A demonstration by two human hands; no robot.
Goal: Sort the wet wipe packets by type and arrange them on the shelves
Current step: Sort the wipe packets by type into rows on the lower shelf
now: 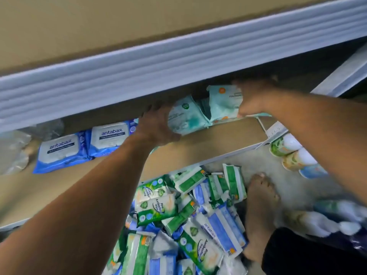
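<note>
The left hand is gripping a pale teal soft-plastic wipe packet with a green round mark, its fingers curling round the packet's left side. This packet is standing tilted on the brown shelf board, towards the board's back edge. The right hand is pinching the right side of a second pale teal wipe packet with orange dots, which is standing just beside the first one, the two touching along their near edges. Both hands are reaching in under the ribbed grey-white front edge of the upper shelf.

Two blue rectangular antabax wipe packets are lying side by side and overlapping on the left part of the same board. A crumpled clear plastic bag is sitting at the board's left end.

Below the board's front edge, a loose heap of green and blue wipe packets is lying on the floor, and a bare foot is standing against the heap's right side.
</note>
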